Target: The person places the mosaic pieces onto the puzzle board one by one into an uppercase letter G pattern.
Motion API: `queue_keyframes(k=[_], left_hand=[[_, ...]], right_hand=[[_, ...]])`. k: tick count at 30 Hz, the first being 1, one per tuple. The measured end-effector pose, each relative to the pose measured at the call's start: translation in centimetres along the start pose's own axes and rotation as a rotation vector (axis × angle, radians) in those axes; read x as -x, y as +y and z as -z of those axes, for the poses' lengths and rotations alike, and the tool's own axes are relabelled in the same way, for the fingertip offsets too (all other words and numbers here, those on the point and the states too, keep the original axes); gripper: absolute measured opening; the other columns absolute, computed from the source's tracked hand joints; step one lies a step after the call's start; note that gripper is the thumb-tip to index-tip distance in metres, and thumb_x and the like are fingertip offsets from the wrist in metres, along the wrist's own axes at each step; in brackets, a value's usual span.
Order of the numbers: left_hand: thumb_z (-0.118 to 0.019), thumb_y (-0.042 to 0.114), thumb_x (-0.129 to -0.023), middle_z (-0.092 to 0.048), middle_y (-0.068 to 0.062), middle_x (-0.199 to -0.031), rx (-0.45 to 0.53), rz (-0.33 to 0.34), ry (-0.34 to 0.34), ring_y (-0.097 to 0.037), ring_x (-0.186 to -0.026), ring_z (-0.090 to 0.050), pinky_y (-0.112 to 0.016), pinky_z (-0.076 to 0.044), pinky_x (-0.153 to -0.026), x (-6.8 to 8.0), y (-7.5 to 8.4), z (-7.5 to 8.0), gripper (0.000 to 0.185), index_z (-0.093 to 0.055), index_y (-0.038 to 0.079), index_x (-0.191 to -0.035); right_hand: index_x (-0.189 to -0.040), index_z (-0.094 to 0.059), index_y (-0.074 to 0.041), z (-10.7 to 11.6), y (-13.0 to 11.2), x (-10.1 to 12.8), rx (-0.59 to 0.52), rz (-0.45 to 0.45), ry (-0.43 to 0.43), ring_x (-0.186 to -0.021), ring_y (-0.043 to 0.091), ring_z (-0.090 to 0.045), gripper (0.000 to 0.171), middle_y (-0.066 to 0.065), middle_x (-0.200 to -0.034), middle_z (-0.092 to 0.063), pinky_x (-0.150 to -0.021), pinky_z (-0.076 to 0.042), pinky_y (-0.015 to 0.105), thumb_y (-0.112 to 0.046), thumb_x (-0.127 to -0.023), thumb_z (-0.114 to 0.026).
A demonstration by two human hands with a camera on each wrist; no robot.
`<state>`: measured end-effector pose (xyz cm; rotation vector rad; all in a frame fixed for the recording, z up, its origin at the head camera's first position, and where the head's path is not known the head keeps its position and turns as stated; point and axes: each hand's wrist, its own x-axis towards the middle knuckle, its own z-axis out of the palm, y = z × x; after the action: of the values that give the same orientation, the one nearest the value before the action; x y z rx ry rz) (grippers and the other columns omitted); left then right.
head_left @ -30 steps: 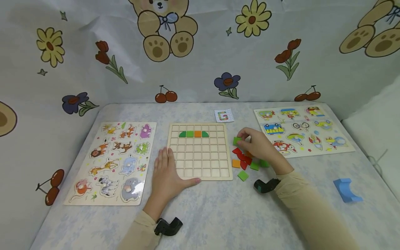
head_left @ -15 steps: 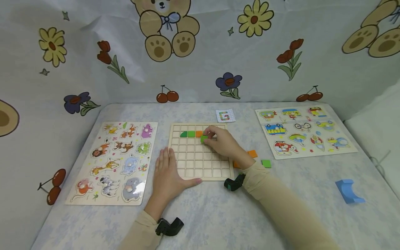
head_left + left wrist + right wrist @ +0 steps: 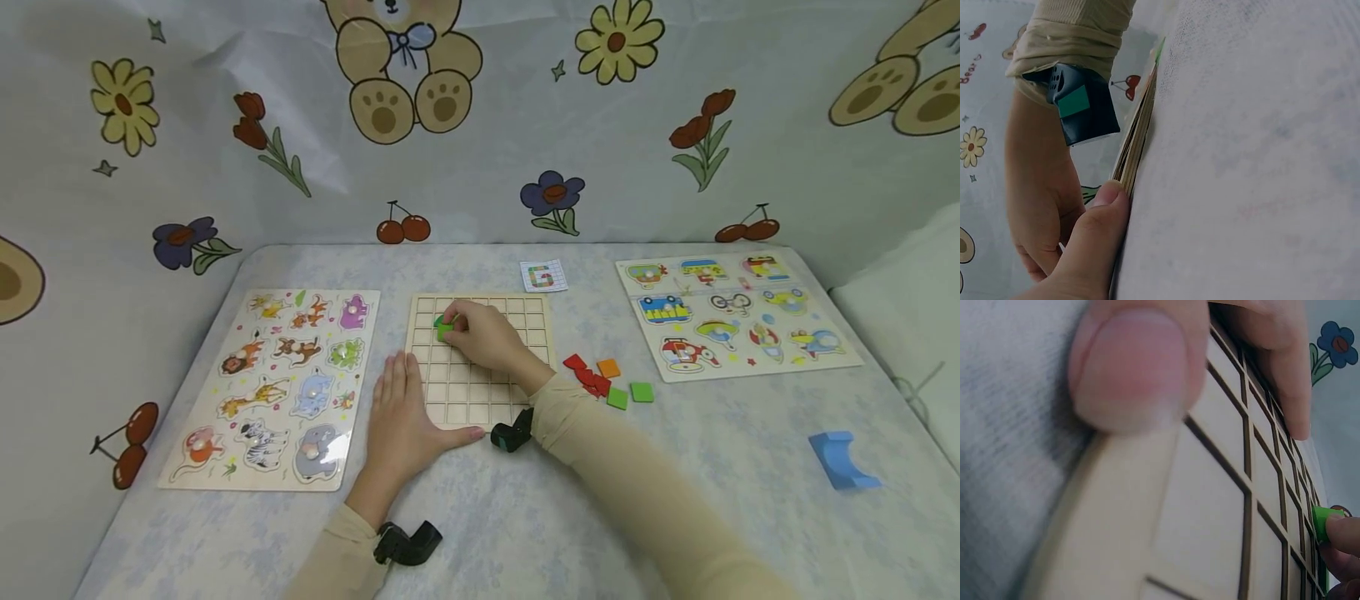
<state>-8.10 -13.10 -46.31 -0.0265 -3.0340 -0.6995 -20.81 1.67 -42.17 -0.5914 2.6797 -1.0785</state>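
A wooden grid board [image 3: 468, 413] lies flat at the middle of the table. My left hand [image 3: 401, 417] rests at its lower left corner, fingers straight along the left side and thumb stretched along the front edge; the left wrist view shows that thumb [image 3: 1094, 234] against the board's edge. My right hand [image 3: 487, 337] reaches over the board and pinches a green square tile [image 3: 445, 332] between thumb and fingertips, just below a dark green rounded piece [image 3: 438, 320] in the upper left cells. The right wrist view shows the pinched tile at its right edge. My right hand hides the other placed pieces.
Loose red pieces [image 3: 587, 377], an orange square [image 3: 608, 367] and green squares [image 3: 641, 392] lie right of the board. A pattern card [image 3: 543, 276] sits behind it. An animal puzzle [image 3: 281, 392] is at left, a vehicle puzzle [image 3: 731, 317] at right, near a blue curved block [image 3: 842, 460].
My right hand picked up a green square from the loose pieces and carried it left across the board to the upper left cells. My left hand has stayed at the board's corner.
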Motion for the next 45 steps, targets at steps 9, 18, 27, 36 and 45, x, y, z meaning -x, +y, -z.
queue_keyframes(k=[9, 18, 27, 36, 45], left_hand=[[-0.062, 0.095, -0.051, -0.011, -0.020, -0.166, 0.000, -0.014, -0.002, -0.033, -0.155, -0.007, -0.049, -0.015, -0.126, -0.3, -0.3, 0.4, 0.154, -0.009, -0.002, -0.158], [-0.065, 0.094, -0.051, -0.004, -0.018, -0.167, 0.018, -0.002, -0.035, -0.031, -0.156, 0.000, -0.048, -0.009, -0.127, -0.4, -0.4, 0.7, 0.156, -0.003, -0.001, -0.158], [-0.067, 0.092, -0.051, -0.004, -0.018, -0.167, 0.033, 0.014, -0.045, -0.031, -0.156, 0.001, -0.050, -0.006, -0.127, -0.3, -0.6, 0.8, 0.155, -0.004, -0.001, -0.158], [-0.067, 0.093, -0.050, -0.003, -0.017, -0.167, 0.043, 0.023, -0.053, -0.031, -0.156, 0.002, -0.050, -0.006, -0.127, -0.3, -0.5, 0.7, 0.156, -0.003, 0.000, -0.158], [-0.067, 0.093, -0.049, -0.002, -0.016, -0.168, 0.046, 0.016, -0.040, -0.030, -0.156, 0.002, -0.050, -0.006, -0.126, -0.3, -0.5, 0.4, 0.157, -0.003, 0.001, -0.159]], right_hand=[[-0.105, -0.068, -0.018, -0.5, -0.6, -0.1, 0.098, -0.006, 0.027, -0.078, 0.014, -0.056, 0.011, -0.002, -0.092, -0.061, -0.068, -0.046, 0.028, -0.022, -0.095, -0.068], [-0.111, -0.075, -0.018, 0.0, -0.5, 0.3, 0.197, 0.024, -0.025, -0.087, 0.012, -0.059, 0.018, -0.001, -0.104, -0.063, -0.077, -0.053, 0.030, -0.024, -0.095, -0.068], [-0.104, -0.073, -0.018, 2.6, 0.4, 2.2, 0.156, 0.071, -0.091, -0.089, 0.014, -0.058, 0.012, -0.004, -0.101, -0.063, -0.083, -0.051, 0.031, -0.023, -0.094, -0.068], [-0.113, -0.069, -0.016, 7.2, 5.5, 6.6, 0.093, 0.030, -0.070, -0.085, 0.018, -0.053, 0.020, -0.002, -0.099, -0.063, -0.075, -0.046, 0.032, -0.022, -0.094, -0.069], [-0.125, -0.067, -0.014, 11.9, 9.5, 10.8, 0.194, -0.106, -0.138, -0.083, 0.018, -0.053, 0.031, 0.003, -0.103, -0.062, -0.070, -0.047, 0.029, -0.019, -0.095, -0.068]])
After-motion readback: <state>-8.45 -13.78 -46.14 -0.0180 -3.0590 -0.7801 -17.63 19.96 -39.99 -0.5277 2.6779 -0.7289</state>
